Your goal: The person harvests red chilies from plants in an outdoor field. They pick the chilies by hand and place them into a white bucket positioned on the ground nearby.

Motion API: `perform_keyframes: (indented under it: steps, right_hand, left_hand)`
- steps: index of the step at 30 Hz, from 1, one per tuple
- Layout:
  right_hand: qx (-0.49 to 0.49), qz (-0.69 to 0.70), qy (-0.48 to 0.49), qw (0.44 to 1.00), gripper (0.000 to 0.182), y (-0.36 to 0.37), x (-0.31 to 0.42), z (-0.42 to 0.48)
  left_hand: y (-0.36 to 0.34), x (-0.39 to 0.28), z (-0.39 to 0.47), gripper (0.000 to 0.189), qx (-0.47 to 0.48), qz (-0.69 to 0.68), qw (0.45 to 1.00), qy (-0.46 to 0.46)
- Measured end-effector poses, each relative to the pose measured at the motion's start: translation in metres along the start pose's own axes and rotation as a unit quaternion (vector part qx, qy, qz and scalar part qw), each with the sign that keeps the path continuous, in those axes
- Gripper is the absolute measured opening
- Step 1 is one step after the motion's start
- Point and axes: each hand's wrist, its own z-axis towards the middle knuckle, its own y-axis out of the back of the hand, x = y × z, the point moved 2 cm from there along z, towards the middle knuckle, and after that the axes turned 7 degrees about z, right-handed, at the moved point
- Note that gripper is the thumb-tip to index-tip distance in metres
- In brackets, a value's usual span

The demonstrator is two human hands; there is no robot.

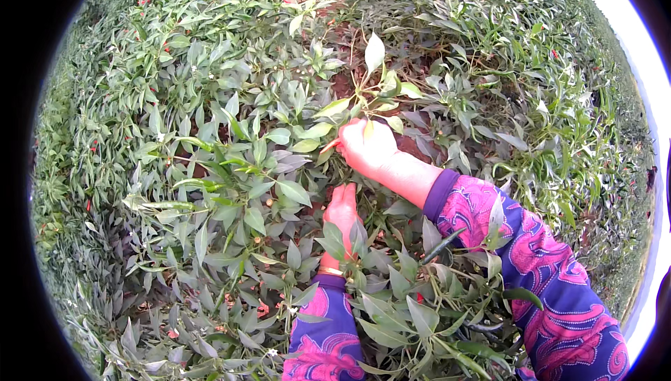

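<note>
My right hand (369,145) is closed among the upper leaves of a chilli pepper plant, with an orange-red chilli pepper (330,146) sticking out at its left side. A leafy chilli stem (364,90) rises just beyond the fist. Lower down, my left hand (342,213) reaches in among the foliage, partly covered by leaves; its fingertips are close together, and whether they hold anything is hidden. Green chilli peppers (196,184) hang on the plant to the left of my hands.
Dense chilli plants surround both arms, with leaves lying over the sleeves. A green chilli pepper (523,296) rests against the right sleeve. Reddish soil (343,83) shows between plants beyond the hands. Scattered red chillies show farther off.
</note>
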Motion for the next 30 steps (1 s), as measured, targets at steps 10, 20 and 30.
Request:
perform_keyframes:
  steps: [10, 20, 30]
  right_hand:
    - [0.117, 0.018, -0.090, 0.989, 0.016, -0.018, -0.013, -0.007]
    - [0.028, 0.026, -0.047, 0.998, 0.017, -0.044, -0.042, -0.008]
    - [0.127, 0.185, -0.047, 0.973, 0.013, -0.037, -0.064, -0.001]
  left_hand:
    - [-0.009, 0.004, -0.012, 0.036, -0.001, -0.006, 1.000, 0.009]
    - [-0.014, 0.002, -0.009, 0.033, -0.017, -0.014, 0.999, -0.031]
    - [-0.032, 0.005, -0.012, 0.028, 0.074, 0.041, 0.996, -0.015]
